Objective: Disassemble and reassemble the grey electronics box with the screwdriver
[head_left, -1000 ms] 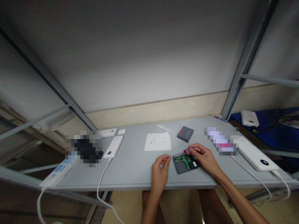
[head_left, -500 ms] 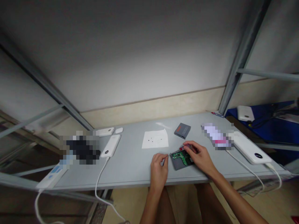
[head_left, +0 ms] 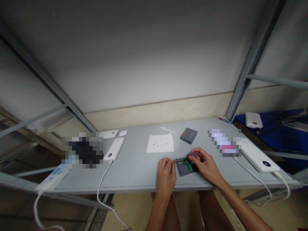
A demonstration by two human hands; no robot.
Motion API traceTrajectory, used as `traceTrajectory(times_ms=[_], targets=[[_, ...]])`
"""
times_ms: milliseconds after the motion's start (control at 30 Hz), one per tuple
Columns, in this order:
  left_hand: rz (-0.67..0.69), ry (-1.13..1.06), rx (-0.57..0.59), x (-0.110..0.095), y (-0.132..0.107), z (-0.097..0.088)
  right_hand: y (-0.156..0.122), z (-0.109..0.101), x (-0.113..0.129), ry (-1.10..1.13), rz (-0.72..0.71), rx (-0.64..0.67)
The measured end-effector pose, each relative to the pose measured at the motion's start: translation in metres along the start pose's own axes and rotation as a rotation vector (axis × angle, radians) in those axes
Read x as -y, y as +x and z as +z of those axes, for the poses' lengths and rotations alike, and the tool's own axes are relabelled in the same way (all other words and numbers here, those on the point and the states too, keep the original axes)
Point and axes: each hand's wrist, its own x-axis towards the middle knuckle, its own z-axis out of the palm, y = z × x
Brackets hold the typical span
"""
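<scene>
In front of me lies an opened grey device point(head_left: 185, 169) with a green circuit board point(head_left: 189, 163) exposed. My right hand point(head_left: 204, 163) grips a screwdriver point(head_left: 183, 158) by its red-purple handle, just above the device's right part. The shaft points left across the device's far edge. Near its tip, the fingers of my left hand point(head_left: 166, 173) are pinched together beside the device's left edge; whatever they hold is too small to make out. A sheet of white paper point(head_left: 160, 146) with several tiny dark screws on it lies beyond my left hand.
A grey box-shaped device point(head_left: 189, 135) with orange lettering sits behind the opened one. White power banks point(head_left: 115, 149) with cables lie to the left, and a larger one point(head_left: 261, 157) lies right beside a blurred phone point(head_left: 222, 141). Another slim tool point(head_left: 225, 120) rests at the back right corner.
The screwdriver has swung so that its shaft lies across the device's far edge, with its tip at my left fingers. My left hand has moved slightly to the right.
</scene>
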Motion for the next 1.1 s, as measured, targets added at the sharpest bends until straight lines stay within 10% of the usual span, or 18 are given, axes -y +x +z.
traceTrajectory(times_ms=[833, 1100], targets=[[-0.058, -0.019, -0.026, -0.009, -0.001, -0.006, 0.001, 0.000, 0.003, 0.110, 0.018, -0.015], [-0.035, -0.052, 0.228, -0.015, 0.001, -0.015, 0.004, -0.005, -0.002, 0.177, -0.021, -0.187]])
